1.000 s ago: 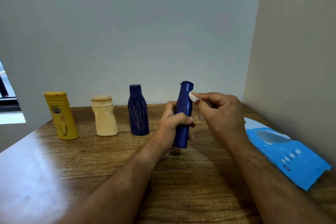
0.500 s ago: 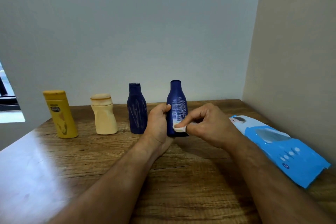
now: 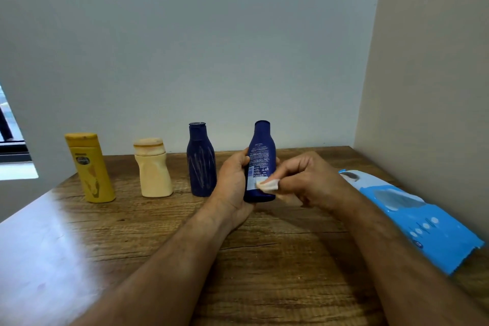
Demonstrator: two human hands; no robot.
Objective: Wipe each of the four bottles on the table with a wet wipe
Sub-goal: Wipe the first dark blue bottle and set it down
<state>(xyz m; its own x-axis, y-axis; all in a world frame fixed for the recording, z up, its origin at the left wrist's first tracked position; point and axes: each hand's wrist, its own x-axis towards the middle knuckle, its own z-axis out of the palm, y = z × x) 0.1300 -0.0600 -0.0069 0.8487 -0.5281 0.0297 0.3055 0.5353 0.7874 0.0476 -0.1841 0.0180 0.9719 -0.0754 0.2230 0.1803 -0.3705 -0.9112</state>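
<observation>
Plain grey wall behind, beige wall on the right, wooden worktop [image 3: 264, 259] in the corner. We've got 4 bottles: yellow bottle [image 3: 90, 169] far left, cream bottle [image 3: 153, 169] next, streaked dark blue bottle [image 3: 201, 161] third, all standing in a row near the back wall. The 4th, a navy bottle w/ printed label [image 3: 260, 164], sits right of that row, between our hands.

Left hand [image 3: 232, 182] has its grip curled round the bottle's left side and back. Right hand [image 3: 307, 180] pinches a folded wet wipe [image 3: 268, 185] and presses it on the lower label.

Bottle is upright, long axis vertical, cap up, label side facing us; whether its base touches the worktop we can't tell.

Step in hand, we judge: wiping this navy bottle, lower front. Next probably means turning it in the left grip to reach the unwiped sides, then moving to the others. Blue wipes pack [image 3: 423, 219] lies flat, right, by the wall.
</observation>
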